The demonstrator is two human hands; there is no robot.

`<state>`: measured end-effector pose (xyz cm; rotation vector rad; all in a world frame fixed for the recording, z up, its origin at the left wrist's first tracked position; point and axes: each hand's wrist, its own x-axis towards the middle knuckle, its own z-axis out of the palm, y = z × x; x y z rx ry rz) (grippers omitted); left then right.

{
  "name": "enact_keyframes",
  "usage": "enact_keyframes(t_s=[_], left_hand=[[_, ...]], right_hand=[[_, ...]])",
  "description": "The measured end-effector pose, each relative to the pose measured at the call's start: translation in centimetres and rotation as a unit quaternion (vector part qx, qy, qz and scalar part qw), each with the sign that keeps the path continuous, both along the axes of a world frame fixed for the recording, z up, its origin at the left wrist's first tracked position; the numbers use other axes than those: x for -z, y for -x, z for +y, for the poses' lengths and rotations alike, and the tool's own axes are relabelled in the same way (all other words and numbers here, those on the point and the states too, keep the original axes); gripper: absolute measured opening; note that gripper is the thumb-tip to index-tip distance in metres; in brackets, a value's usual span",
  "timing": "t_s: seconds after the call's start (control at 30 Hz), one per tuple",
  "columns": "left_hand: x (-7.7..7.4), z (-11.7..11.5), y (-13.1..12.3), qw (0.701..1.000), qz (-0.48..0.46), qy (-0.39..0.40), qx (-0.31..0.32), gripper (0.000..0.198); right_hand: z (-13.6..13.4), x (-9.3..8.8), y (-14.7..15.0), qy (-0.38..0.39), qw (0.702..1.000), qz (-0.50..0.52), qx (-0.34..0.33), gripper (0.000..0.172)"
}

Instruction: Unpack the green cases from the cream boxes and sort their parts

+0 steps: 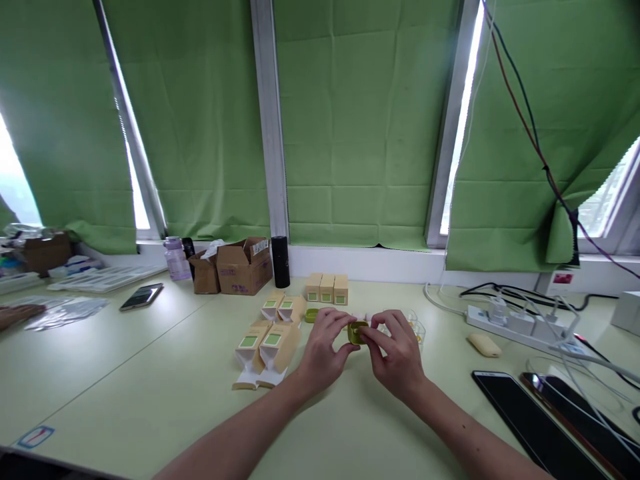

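Observation:
Above the table in front of me, my left hand (pixel 326 347) is closed on a small olive-green case (pixel 356 333), thumb and fingers at its side. My right hand (pixel 397 350) is closed too, its fingertips pinched together at the case's inner face. Whatever lies between those fingertips is too small to make out. Behind my left hand, a second green case (pixel 311 315) rests on the table. Partly hidden by my right hand are clear plastic holders (pixel 416 328) with small yellow and white bits.
Left of my hands lie open beige boxes (pixel 277 343); closed beige boxes (pixel 327 289) stand behind. Cardboard boxes (pixel 245 267), a black cylinder (pixel 281 261) and a phone (pixel 142 297) are farther left. A power strip (pixel 525 330), cables and a dark tablet (pixel 520 417) occupy the right. Another person's hand (pixel 20 316) shows far left.

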<state>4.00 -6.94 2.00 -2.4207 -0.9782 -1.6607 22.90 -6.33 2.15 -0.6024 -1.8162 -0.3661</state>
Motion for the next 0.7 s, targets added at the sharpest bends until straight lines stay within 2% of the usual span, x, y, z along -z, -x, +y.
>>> enact_keyframes(t_s=[0.2, 0.7], left_hand=[[0.16, -0.25, -0.09, 0.999, 0.038, -0.036, 0.005, 0.046], [0.27, -0.3, -0.13, 0.997, 0.048, -0.055, -0.012, 0.043]], right_hand=[[-0.41, -0.3, 0.16, -0.013, 0.999, -0.019, 0.042, 0.021], [-0.45, -0.33, 0.38, -0.02, 0.998, -0.032, 0.047, 0.018]])
